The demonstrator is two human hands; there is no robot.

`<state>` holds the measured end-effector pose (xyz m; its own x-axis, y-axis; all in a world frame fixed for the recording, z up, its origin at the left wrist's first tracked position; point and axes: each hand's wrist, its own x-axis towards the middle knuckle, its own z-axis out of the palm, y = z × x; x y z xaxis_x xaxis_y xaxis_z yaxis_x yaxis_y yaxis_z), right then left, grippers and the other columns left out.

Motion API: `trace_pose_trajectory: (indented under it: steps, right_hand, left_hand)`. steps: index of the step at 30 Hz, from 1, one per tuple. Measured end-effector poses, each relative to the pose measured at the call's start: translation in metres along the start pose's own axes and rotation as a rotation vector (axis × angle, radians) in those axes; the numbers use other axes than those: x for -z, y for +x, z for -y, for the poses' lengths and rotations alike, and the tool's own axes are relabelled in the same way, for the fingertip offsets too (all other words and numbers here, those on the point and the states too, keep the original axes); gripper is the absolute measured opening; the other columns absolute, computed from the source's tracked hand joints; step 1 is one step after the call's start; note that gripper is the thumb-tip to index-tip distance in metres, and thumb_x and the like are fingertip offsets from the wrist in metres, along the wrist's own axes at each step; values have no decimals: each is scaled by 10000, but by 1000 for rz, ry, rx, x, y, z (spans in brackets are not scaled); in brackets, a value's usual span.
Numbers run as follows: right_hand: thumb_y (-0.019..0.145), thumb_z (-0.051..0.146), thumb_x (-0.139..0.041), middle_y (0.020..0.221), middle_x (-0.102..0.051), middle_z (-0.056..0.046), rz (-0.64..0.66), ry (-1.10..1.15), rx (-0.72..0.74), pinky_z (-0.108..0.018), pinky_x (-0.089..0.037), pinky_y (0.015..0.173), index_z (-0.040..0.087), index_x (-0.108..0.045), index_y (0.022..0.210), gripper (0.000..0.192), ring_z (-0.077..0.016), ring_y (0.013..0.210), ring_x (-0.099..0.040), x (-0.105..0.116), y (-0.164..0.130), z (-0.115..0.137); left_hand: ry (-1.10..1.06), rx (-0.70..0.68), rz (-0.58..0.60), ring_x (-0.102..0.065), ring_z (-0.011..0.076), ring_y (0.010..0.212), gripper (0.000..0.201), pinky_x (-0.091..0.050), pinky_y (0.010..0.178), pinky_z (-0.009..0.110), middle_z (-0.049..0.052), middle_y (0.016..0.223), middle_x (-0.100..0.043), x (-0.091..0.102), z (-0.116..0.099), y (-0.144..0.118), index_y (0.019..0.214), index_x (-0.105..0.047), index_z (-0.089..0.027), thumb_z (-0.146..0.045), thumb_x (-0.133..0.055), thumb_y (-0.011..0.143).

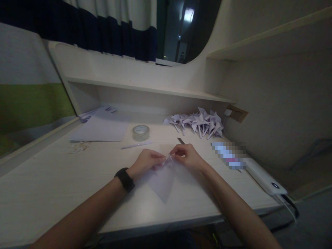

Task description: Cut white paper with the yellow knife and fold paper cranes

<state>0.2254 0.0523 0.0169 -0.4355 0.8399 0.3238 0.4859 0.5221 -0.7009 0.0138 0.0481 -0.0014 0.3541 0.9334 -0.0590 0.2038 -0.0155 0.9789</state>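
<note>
Though mostly below them, paper [163, 183], top tight in left fingers [157, 160] and right fingers [178, 150].

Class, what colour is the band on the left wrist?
The wristband is black, seen best in the head view.

no text, brand or number can be read. tape roll [141, 135]: print on the inner ring, too small and blurred to decipher. paper stack [102, 126]: dark marks near the far edges, illegible. bright item [225, 154]: pixelated, content obscured. white oblong device [261, 176]: dark round mark, pale centre, undecipherable.
</note>
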Motion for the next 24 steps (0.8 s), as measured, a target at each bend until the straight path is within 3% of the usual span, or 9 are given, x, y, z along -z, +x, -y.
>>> trace_pose_trajectory:
  steps: [8, 12, 24]
  right_hand:
    - [761, 153, -577, 627, -678, -6, 35, -192, 22, -216, -436, 553, 173, -694, 800, 125, -127, 575, -622, -4, -2, 6]
    - [767, 139, -553, 709, -707, -24, 49, -284, 72, -237, -450, 617, 181, -696, 829, 162, -137, 643, -643, -7, -4, 8]
    - [773, 132, -551, 786, -723, -28, 38, -318, 114, -255, -470, 682, 198, -703, 854, 184, -155, 720, -662, -8, -6, 11]
  left_hand:
    - [28, -18, 44, -621, 160, 606, 291, -469, 509, 239, 105, 716, -700, -3, 0, -1, 826, -745, -83, -350, -682, 730]
    - [-102, 0, 57, -600, 130, 567, 236, -495, 570, 256, 89, 691, -683, -6, 2, 0, 774, -722, -74, -302, -694, 720]
    - [-338, 47, 34, -652, 158, 677, 275, -530, 701, 303, 102, 781, -694, -5, 8, 4, 877, -692, -77, -198, -776, 645]
